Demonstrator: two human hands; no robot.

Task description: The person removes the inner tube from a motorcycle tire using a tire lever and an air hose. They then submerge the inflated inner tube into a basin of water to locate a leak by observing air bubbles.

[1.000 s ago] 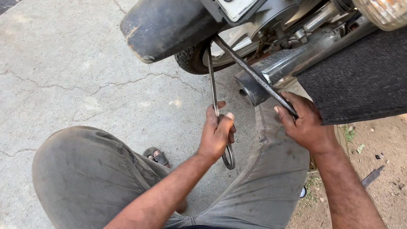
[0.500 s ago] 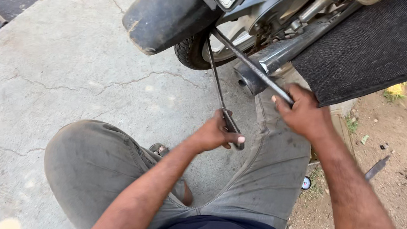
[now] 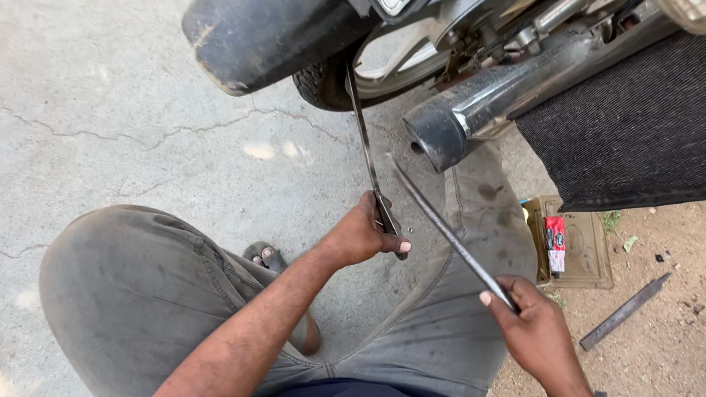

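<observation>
I squat behind a motorcycle's rear wheel (image 3: pixel 329 84), under its black mudguard (image 3: pixel 258 17). My left hand (image 3: pixel 363 230) grips a thin flat metal lever (image 3: pixel 363 135) whose far end reaches up to the tyre. My right hand (image 3: pixel 535 324) holds a second long metal lever (image 3: pixel 445 225) that slants up toward the end of the grey exhaust pipe (image 3: pixel 464 119). The two levers lie close together but apart. My grey-trousered knees fill the lower part of the view.
A flat cardboard piece (image 3: pixel 586 247) with a small red packet (image 3: pixel 554 241) lies on the dirt at right, beside a metal file (image 3: pixel 623 311). A dark mat (image 3: pixel 680 118) hangs over the bike's side. Cracked concrete (image 3: pixel 78 94) spreads to the left.
My right hand has drawn its lever back and down, away from the wheel. The left hand keeps its lever at the tyre. The view has shifted a little.
</observation>
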